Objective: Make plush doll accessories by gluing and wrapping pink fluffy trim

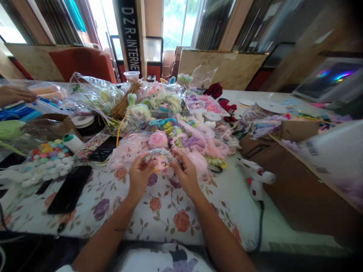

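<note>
Between my two hands, just above the flowered tablecloth (154,221), is a small doll's head (161,163) with a painted face and a greyish fuzzy rim along its top. My left hand (141,172) grips its left side, thumb in front. On the other side my right hand (184,172) pinches its edge, also thumb foremost. Right behind it sit a pink rose-like ball (158,139) and pink fluffy material in clear plastic (124,153). A pale pink fuzzy puff (198,162) lies beside my right hand.
A glue gun (256,179) with a cord stands at right by a cardboard box (300,181). To the left lie a black phone (70,189), coloured pompoms (51,151) and a thread spool (72,142). Heaped craft pieces fill the back. Another person's hand (18,94) reaches in at far left.
</note>
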